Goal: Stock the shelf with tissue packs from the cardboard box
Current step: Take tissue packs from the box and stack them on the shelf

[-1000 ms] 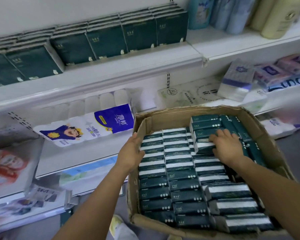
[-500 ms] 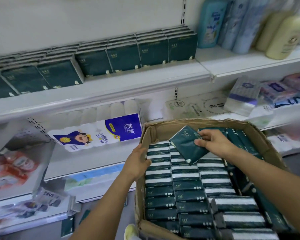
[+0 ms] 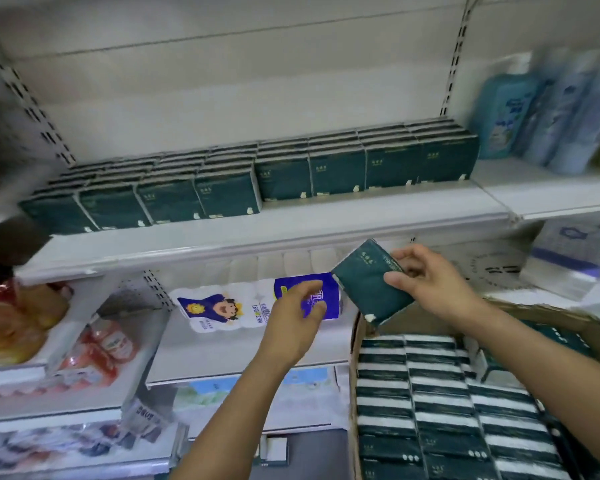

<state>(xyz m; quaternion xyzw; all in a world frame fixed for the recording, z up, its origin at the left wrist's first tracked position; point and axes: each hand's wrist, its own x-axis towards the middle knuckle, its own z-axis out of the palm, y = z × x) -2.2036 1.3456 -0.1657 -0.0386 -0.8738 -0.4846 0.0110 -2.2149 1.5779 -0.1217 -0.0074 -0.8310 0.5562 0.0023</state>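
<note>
Toilet-roll pack [image 3: 215, 306], white with blue label, lies at centre. Blue bottles [image 3: 506, 109] stand upright at upper right. Red-and-orange packets [image 3: 14, 323] lie at left, blurred.

Glossy plastic-wrapped tissue pack [image 3: 368, 282]; matt, rough cardboard box [image 3: 355, 337]; smooth shelf [image 3: 257, 233].

The white top shelf [image 3: 274, 233] carries dark green tissue packs [image 3: 336, 171]. They stand upright in files that run back to the wall, side by side across nearly its whole width, and a bare strip is left along its front edge. The next shelf [image 3: 551, 192] to the right holds blue bottles [image 3: 506, 112], which are blurred. Below, a lower shelf [image 3: 222, 358] bears a toilet-roll pack [image 3: 222, 310] lying on its side. Left of it, red and orange bags [image 3: 21, 323] lie on a left shelf [image 3: 11, 370].
</note>
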